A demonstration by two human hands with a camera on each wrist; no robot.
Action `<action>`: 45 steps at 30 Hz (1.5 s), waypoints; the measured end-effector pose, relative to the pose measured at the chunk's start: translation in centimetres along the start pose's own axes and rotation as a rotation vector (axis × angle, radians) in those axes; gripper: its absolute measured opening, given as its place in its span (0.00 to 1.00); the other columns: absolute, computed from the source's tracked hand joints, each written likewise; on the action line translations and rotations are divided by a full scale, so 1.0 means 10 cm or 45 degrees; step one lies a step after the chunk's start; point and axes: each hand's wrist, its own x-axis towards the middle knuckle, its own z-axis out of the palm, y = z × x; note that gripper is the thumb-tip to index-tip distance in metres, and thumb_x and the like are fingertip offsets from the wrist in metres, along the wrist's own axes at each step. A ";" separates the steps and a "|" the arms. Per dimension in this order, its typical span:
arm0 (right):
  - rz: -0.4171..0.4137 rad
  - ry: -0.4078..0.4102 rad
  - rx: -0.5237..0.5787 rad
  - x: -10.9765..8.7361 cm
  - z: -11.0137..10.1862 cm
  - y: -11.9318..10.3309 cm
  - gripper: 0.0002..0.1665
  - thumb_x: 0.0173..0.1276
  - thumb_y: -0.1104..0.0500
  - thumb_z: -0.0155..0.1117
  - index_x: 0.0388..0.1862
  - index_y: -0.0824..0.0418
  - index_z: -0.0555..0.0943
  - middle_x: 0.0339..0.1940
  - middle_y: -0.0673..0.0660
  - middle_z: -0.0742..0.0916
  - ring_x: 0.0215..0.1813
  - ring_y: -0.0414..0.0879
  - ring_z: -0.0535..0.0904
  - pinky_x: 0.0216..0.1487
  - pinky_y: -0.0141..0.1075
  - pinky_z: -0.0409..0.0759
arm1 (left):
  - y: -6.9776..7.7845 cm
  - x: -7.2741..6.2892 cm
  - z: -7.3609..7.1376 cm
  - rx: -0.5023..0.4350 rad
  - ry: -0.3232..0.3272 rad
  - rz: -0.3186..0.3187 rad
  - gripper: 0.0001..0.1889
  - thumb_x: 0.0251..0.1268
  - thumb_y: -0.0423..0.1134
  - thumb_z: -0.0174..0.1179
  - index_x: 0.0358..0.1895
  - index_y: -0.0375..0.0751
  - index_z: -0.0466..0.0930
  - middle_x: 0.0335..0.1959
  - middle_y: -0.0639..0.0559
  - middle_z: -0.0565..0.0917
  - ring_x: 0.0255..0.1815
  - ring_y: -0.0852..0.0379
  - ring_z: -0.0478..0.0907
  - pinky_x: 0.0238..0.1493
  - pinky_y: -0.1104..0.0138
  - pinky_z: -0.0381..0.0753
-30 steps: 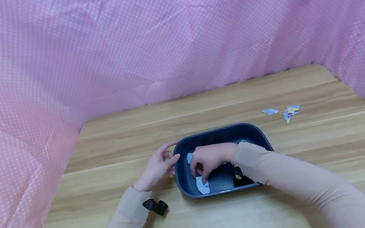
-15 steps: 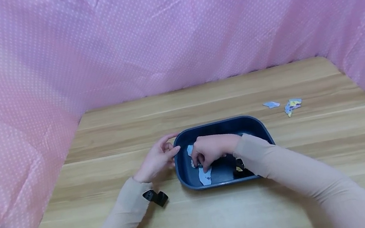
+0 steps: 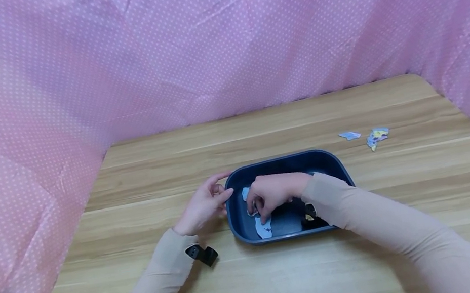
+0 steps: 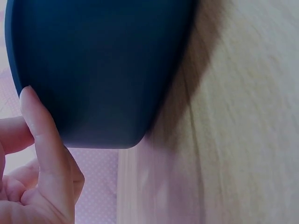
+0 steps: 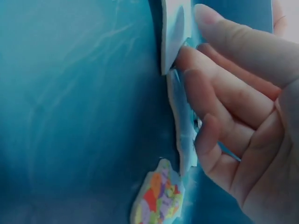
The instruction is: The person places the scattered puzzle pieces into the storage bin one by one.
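Observation:
In the head view my left hand holds the left end of a dark blue tray. The left wrist view has its thumb lying against the outer wall, tip at the rim. Inside the tray my right hand reaches down with bent fingers to flat, irregular puzzle pieces. Its thumb and index finger are at a pale puzzle piece; the other fingertips touch a second puzzle piece. A colorful puzzle piece lies beyond them. A light blue piece is partly hidden by the hand.
To the right behind the tray, a small blue piece and a yellow-and-purple patterned piece lie on the wooden table. A pink dotted cloth hangs around the table's back and sides. The right sleeve crosses the tray's right end.
The head view has shifted slightly, so everything sits a little higher in it. The right hand stays at the same pieces with only small finger movements; the left hand keeps its place.

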 end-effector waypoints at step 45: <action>0.514 0.791 -0.015 -1.92 -0.56 1.20 0.17 0.63 0.57 0.66 0.46 0.67 0.81 0.38 0.57 0.87 0.40 0.43 0.79 0.38 0.32 0.75 | -0.04 -0.04 0.06 -0.002 0.043 0.013 0.25 0.68 0.37 0.55 0.67 0.54 0.66 0.32 0.46 0.74 0.25 0.51 0.74 0.31 0.63 0.81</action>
